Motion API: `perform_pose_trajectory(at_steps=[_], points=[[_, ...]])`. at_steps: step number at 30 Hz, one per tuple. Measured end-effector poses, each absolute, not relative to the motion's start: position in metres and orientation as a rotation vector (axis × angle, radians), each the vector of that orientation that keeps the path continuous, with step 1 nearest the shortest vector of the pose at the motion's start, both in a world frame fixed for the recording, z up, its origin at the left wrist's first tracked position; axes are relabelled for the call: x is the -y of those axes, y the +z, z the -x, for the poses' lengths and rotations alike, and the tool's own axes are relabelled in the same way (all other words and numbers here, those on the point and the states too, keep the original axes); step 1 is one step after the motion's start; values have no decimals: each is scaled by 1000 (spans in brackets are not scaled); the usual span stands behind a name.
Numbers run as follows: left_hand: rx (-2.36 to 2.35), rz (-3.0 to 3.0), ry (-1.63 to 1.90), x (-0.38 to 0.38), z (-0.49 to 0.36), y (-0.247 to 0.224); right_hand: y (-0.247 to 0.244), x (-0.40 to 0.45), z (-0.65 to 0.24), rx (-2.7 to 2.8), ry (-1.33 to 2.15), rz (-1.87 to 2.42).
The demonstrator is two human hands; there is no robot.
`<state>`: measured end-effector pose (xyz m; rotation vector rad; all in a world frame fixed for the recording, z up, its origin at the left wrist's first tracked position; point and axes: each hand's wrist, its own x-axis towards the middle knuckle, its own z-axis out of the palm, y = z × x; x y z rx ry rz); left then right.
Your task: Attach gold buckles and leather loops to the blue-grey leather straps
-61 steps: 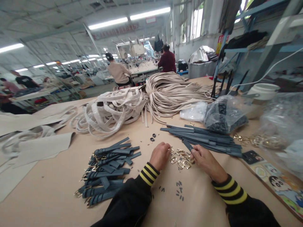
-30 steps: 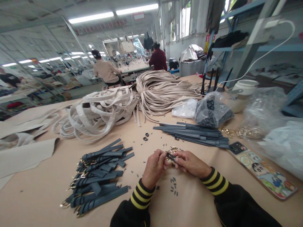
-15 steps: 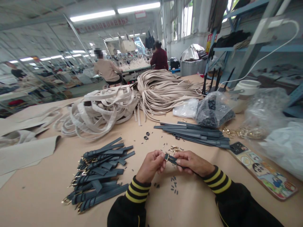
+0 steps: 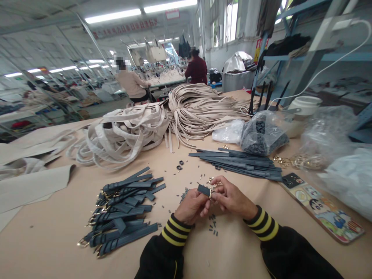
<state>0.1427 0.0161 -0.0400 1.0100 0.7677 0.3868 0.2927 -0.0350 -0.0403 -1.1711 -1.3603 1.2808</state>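
Between my hands is a short dark blue strap (image 4: 204, 190) with a gold buckle (image 4: 210, 192) at its right end. My left hand (image 4: 192, 204) pinches the strap from below, thumb against it. The fingers of my right hand (image 4: 232, 197) close on the buckle end. Just behind them lie gold buckles (image 4: 211, 180), partly hidden by my right hand. Small dark pieces (image 4: 213, 224) are scattered on the table below my hands, and more sit beside my left hand.
Buckled dark straps (image 4: 124, 213) are piled at left, long dark strips (image 4: 238, 162) behind at right. Beige strap bundles (image 4: 200, 112) lie farther back. A phone (image 4: 322, 209) and plastic bags (image 4: 263, 133) are at right. Two people (image 4: 132, 83) work beyond the table.
The strap has turned, so its buckle now faces my right hand and its blue end points up left. My left hand has moved slightly right, uncovering small dark pieces; my right hand has shifted left.
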Motion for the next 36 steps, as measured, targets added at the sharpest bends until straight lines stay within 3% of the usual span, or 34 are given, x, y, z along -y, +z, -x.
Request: perform_pose_trajectory(at_steps=[15, 29, 36], points=[[-726, -1184, 574, -16, -143, -40, -35, 35, -295, 1624, 816, 1371], [-714, -942, 499, -16, -142, -43, -37, 37, -295, 1570, 1169, 1256], [-702, -951, 497, -16, -141, -43, -39, 36, -293, 1573, 1137, 1214]])
